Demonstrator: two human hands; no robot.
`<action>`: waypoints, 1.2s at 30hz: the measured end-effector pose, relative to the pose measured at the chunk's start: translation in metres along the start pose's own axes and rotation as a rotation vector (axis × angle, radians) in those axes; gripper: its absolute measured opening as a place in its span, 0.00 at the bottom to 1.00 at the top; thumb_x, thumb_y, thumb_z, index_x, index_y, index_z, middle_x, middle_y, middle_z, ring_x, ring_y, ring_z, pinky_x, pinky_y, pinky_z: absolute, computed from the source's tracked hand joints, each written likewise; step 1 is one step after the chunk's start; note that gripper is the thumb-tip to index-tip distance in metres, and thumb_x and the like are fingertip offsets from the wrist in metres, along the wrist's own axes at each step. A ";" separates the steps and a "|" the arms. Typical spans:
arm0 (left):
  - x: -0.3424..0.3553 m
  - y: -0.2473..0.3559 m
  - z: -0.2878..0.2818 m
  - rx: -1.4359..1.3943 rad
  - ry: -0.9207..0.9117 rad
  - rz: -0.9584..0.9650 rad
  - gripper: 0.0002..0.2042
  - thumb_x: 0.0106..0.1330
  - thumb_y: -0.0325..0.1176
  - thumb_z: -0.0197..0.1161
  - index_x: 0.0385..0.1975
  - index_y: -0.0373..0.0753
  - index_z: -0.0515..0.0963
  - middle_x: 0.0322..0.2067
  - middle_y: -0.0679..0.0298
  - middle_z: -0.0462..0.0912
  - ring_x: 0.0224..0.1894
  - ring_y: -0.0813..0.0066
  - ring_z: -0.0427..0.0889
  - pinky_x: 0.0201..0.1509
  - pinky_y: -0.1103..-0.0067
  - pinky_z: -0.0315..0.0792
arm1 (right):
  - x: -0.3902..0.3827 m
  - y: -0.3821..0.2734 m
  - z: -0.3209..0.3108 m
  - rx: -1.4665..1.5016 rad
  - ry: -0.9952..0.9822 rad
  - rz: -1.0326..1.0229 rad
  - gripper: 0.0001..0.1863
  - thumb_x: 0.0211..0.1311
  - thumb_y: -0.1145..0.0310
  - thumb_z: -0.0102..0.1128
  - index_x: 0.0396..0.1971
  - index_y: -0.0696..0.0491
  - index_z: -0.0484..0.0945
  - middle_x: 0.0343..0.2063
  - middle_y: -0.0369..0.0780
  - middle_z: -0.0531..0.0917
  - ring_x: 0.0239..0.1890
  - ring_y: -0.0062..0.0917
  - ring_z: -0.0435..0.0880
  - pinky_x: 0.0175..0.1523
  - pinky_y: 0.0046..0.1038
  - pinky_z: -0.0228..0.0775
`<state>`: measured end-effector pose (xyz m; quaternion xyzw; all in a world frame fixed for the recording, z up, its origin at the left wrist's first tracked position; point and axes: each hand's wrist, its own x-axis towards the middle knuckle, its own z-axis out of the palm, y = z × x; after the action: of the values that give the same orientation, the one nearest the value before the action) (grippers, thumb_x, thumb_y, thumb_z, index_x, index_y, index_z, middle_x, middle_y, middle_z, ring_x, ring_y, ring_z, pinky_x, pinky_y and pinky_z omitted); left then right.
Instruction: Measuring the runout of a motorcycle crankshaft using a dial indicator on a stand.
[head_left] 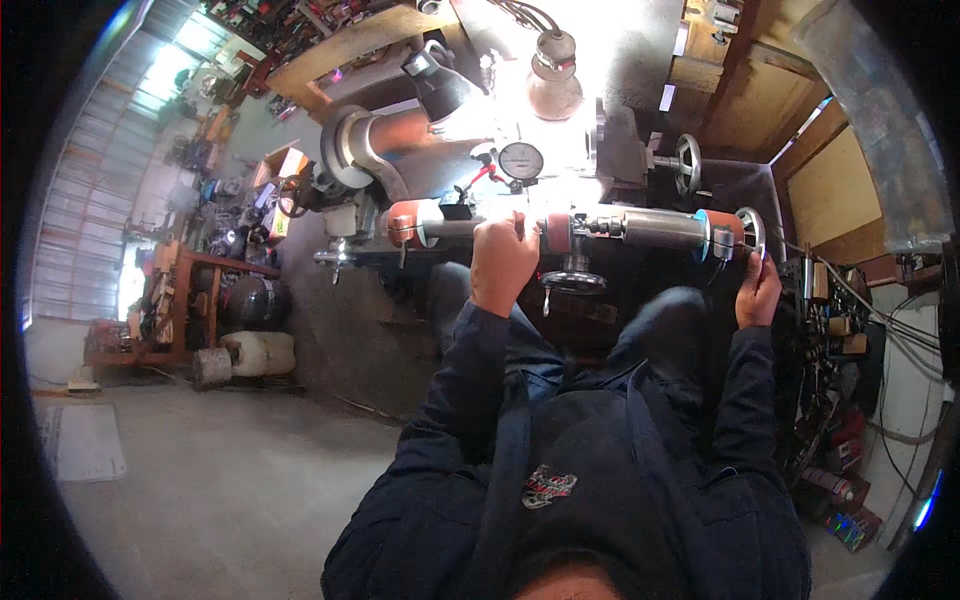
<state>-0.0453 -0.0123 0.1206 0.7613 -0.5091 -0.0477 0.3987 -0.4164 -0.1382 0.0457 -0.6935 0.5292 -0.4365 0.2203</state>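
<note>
In front of me stands a machine with a long table and a bright metal cylinder (663, 228) along its front. My left hand (505, 262) is closed at the machine's front edge, just below a round dial indicator (521, 161) on a red-jointed arm (477, 180). Its fingertips are pressed together, and whatever they may hold is hidden. My right hand (759, 292) grips the lower rim of the handwheel (752, 236) at the right end of the table. Between my hands, a smaller handwheel (574, 282) sits below the table, with a handle hanging down from it.
A brightly lit work lamp (555, 85) hangs over the machine. Another handwheel (688, 165) sticks out at the back right. Tools and cables crowd a rack (820, 320) beside my right arm. On the left stand a brown metal frame (185, 310) and a whitish container (262, 354).
</note>
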 end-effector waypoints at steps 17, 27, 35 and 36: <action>-0.076 -0.115 0.005 -0.982 0.209 -0.537 0.07 0.72 0.33 0.55 0.31 0.38 0.71 0.20 0.66 0.73 0.16 0.81 0.70 0.15 0.83 0.63 | 0.034 0.086 -0.023 -0.169 -0.378 0.062 0.13 0.60 0.81 0.55 0.46 0.59 0.78 0.40 0.45 0.82 0.46 0.34 0.82 0.51 0.31 0.72; -0.080 -0.146 0.012 -1.235 0.246 -0.620 0.06 0.71 0.34 0.57 0.33 0.39 0.74 0.22 0.66 0.73 0.18 0.79 0.70 0.15 0.82 0.62 | 0.035 0.036 -0.068 0.226 -0.406 0.124 0.09 0.69 0.68 0.58 0.42 0.57 0.80 0.36 0.33 0.83 0.40 0.16 0.77 0.48 0.21 0.68; -0.080 -0.138 0.010 -1.193 0.208 -0.617 0.07 0.73 0.34 0.56 0.37 0.39 0.75 0.19 0.67 0.72 0.15 0.81 0.68 0.14 0.82 0.60 | 0.066 0.011 -0.041 0.092 -0.118 -0.010 0.13 0.70 0.60 0.57 0.41 0.55 0.81 0.35 0.31 0.82 0.38 0.15 0.76 0.47 0.20 0.68; -0.079 -0.138 0.010 -1.188 0.212 -0.613 0.07 0.73 0.35 0.56 0.38 0.39 0.76 0.18 0.68 0.72 0.15 0.81 0.68 0.14 0.82 0.60 | 0.069 0.011 -0.038 0.092 -0.118 -0.009 0.13 0.70 0.60 0.57 0.41 0.55 0.81 0.35 0.31 0.82 0.38 0.15 0.76 0.47 0.20 0.68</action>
<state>0.0136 0.0691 -0.0030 0.5236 -0.1156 -0.3554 0.7656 -0.4504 -0.2000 0.0824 -0.7096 0.4914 -0.4196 0.2810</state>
